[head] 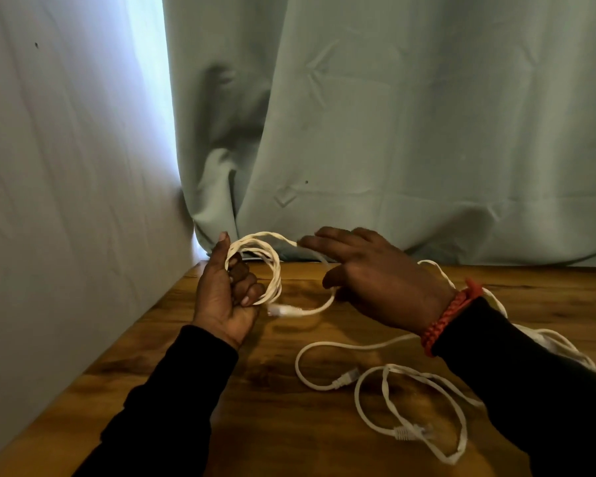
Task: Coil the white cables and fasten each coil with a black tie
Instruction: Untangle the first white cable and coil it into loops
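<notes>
Currently left hand [229, 297] grips white coil [258, 270]; right hand [375, 273], fingers extended, touches trailing cable [283, 239].

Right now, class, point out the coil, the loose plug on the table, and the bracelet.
coil [275, 270]: head view, right side of loops
loose plug [347, 377]: head view, connector body
bracelet [443, 320]: head view, braided band

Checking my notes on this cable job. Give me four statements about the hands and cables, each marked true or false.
1. The left hand grips a coil of white cable. True.
2. A black tie already binds that coil. False: no tie shows on it.
3. The right hand lies flat on the wooden table, holding nothing. False: its fingers guide a cable strand toward the coil.
4. Loose white cables lie uncoiled on the table. True.
</notes>
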